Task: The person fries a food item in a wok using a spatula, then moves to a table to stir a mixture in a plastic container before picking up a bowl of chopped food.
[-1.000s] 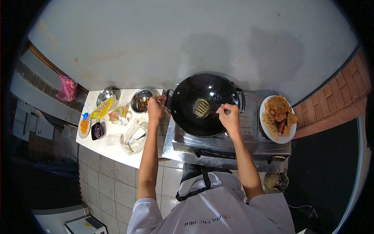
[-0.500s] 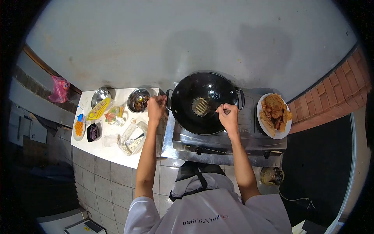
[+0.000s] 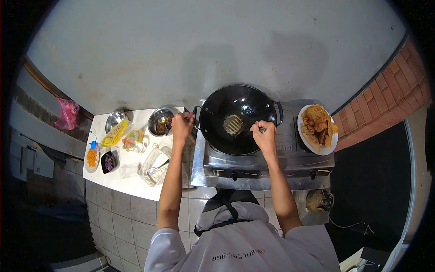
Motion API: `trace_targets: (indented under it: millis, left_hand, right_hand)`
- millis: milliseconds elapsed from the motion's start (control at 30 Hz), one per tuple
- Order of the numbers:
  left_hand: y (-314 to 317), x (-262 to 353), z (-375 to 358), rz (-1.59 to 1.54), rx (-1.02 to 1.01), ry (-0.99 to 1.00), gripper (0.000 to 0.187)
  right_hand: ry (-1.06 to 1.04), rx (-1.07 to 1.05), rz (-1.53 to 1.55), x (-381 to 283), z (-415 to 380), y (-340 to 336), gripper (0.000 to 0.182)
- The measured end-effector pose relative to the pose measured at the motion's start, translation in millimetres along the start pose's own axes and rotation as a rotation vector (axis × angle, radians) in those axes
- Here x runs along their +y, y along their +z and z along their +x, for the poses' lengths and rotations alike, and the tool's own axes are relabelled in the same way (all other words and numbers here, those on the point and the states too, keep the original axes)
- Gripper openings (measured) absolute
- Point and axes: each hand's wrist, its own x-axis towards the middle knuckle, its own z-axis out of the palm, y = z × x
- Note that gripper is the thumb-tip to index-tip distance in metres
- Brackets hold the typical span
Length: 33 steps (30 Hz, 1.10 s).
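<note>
My right hand point(image 3: 265, 133) is closed around the handle of a slotted turner point(image 3: 234, 125). The turner's head lies flat in a little oil at the bottom of a black wok point(image 3: 217, 143) on the stove. My left hand point(image 3: 182, 127) has its fingers closed between the wok's left handle point(image 3: 196, 118) and a metal bowl point(image 3: 159, 120) of dark brown food. What those fingers grip, if anything, is hidden.
Right of the wok, a white plate point(image 3: 333, 146) of fried food stands on the stove point(image 3: 267, 170). The white table point(image 3: 131, 190) at left carries a clear container point(image 3: 161, 174), a yellow packet point(image 3: 114, 134), a black bowl of purple pieces point(image 3: 108, 162) and a dish of orange shreds point(image 3: 92, 158).
The view has shifted slightly. Both hands keep nearly the same places, and the turner stays in the bottom of the wok with little movement.
</note>
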Motion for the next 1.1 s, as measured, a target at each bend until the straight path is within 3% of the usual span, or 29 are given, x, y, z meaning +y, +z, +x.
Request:
trace_targets:
  millis: [767, 1100]
  left_hand:
    - [7, -7, -7, -0.075, 0.090, 0.089, 0.016]
    - [5, -6, -6, -0.068, 0.045, 0.025, 0.016]
  right_hand:
    - [-0.011, 0.006, 0.005, 6, 1, -2, 0.024]
    - [-0.013, -0.012, -0.009, 2, 0, -3, 0.022]
